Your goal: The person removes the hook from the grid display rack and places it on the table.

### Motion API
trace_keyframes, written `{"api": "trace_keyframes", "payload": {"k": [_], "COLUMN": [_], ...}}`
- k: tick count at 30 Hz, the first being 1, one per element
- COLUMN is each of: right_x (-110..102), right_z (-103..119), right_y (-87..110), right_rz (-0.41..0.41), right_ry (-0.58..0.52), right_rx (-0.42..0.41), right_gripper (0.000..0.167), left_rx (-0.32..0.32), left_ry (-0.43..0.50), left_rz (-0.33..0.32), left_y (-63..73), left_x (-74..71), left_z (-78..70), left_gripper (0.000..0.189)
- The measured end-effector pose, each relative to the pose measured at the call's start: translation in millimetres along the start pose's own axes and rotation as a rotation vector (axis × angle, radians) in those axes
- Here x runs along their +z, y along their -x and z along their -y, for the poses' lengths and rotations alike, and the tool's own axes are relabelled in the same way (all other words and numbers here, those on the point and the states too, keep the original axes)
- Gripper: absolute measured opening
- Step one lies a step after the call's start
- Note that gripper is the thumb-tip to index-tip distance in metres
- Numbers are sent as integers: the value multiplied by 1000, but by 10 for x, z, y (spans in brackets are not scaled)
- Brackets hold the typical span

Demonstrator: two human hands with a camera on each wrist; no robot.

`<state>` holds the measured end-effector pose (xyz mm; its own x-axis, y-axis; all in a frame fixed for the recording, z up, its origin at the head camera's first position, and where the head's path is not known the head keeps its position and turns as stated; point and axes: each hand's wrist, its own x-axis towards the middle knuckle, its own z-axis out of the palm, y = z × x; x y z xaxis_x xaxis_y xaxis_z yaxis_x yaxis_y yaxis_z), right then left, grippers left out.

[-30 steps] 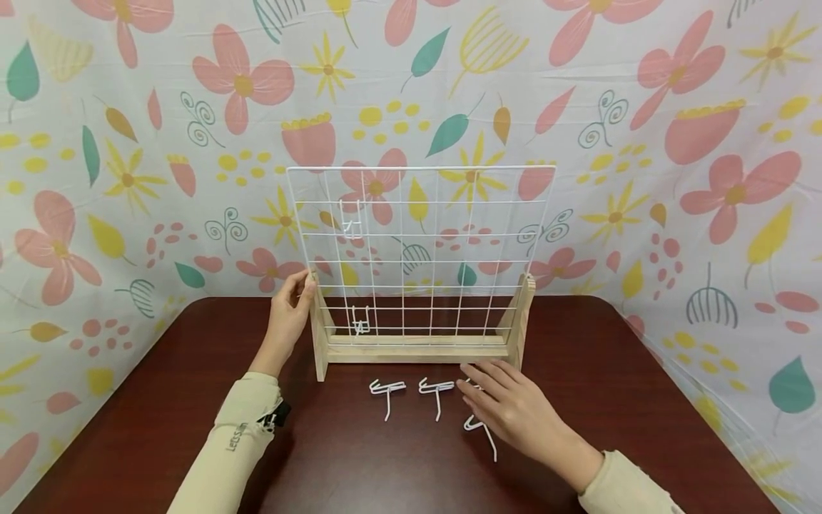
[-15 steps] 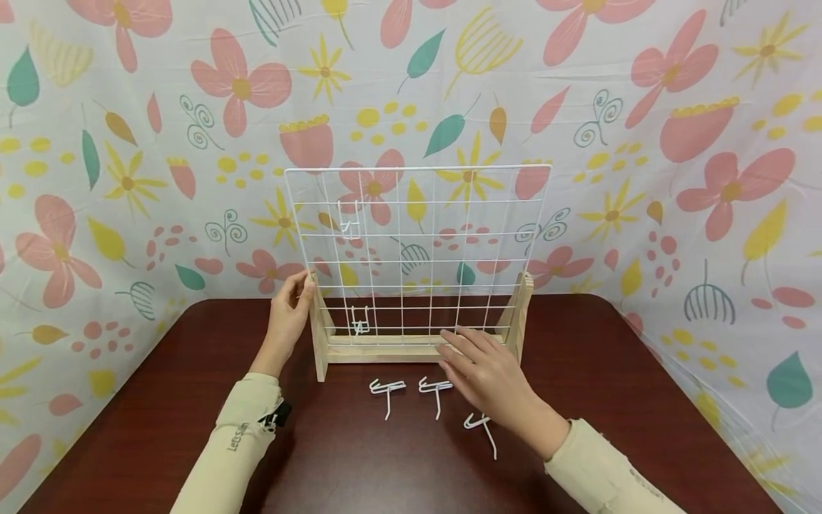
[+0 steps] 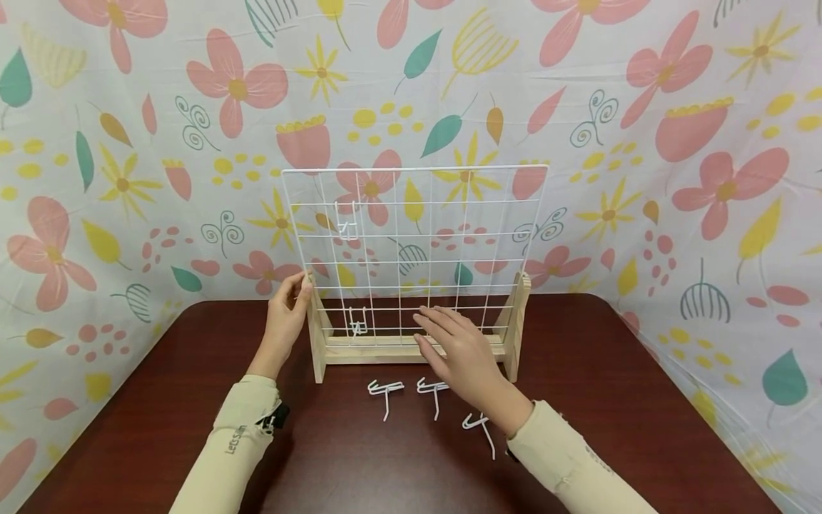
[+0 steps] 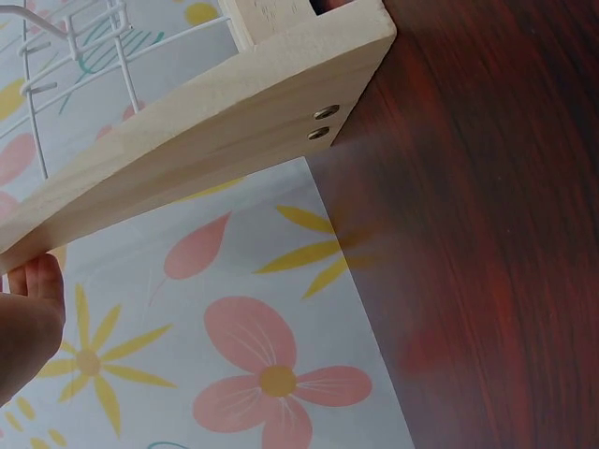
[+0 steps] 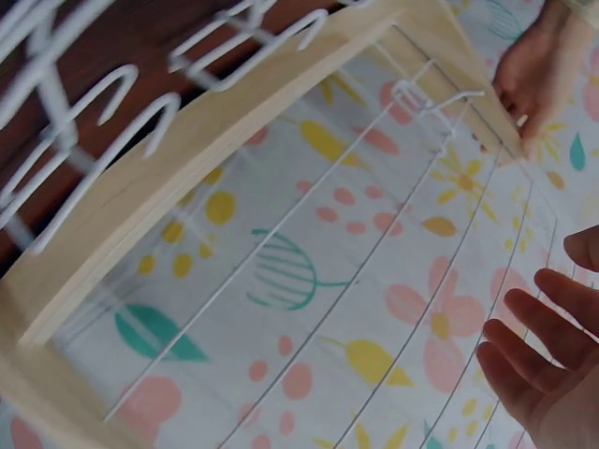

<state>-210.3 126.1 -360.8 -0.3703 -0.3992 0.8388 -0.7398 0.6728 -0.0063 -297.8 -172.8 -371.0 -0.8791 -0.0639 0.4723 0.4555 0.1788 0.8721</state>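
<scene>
A white wire grid panel [image 3: 411,168] stands upright in a wooden stand [image 3: 411,355]. My left hand [image 3: 287,314] grips the top of the stand's left upright [image 3: 315,335], thumb in front; in the left wrist view its curled fingers [image 4: 42,281] are behind the wood. My right hand [image 3: 462,357] is held up before the grid's lower middle, fingers extended and a little spread, holding nothing. Two white wire hooks hang on the grid's left side, an upper hook [image 3: 347,228] and a lower hook [image 3: 358,327]. The right hand partly covers the middle loose hook [image 3: 434,389].
More loose white hooks lie on the dark wood table [image 3: 359,471] before the stand: a left hook [image 3: 386,390] and a right hook [image 3: 478,422], the latter partly behind the right forearm. A floral cloth [image 3: 642,178] hangs behind the table.
My right hand has moved left and up, from over the loose hooks at the right to before the grid's lower middle. The left hand keeps its grip on the upright.
</scene>
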Motion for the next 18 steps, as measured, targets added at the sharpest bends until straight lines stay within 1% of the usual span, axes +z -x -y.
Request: {"api": "trace_keyframes", "payload": {"k": [3,12,18], "right_x": [67,266,438], "right_z": [59,260,346], "right_y": [-53,-157,-192], "right_rz": [10,108,165], "right_ry": [-33,-154,-190], "right_rx": [67,279,377], "right_gripper": [36,38,42], "left_rx": [6,-21,-33], "left_ry": [3,21,13], "left_rz": [1,-2,-4], "left_y": [5,14,17], "left_x": [0,13,8], "left_z": [1,-13,-15], "left_gripper": [40,39,39]}}
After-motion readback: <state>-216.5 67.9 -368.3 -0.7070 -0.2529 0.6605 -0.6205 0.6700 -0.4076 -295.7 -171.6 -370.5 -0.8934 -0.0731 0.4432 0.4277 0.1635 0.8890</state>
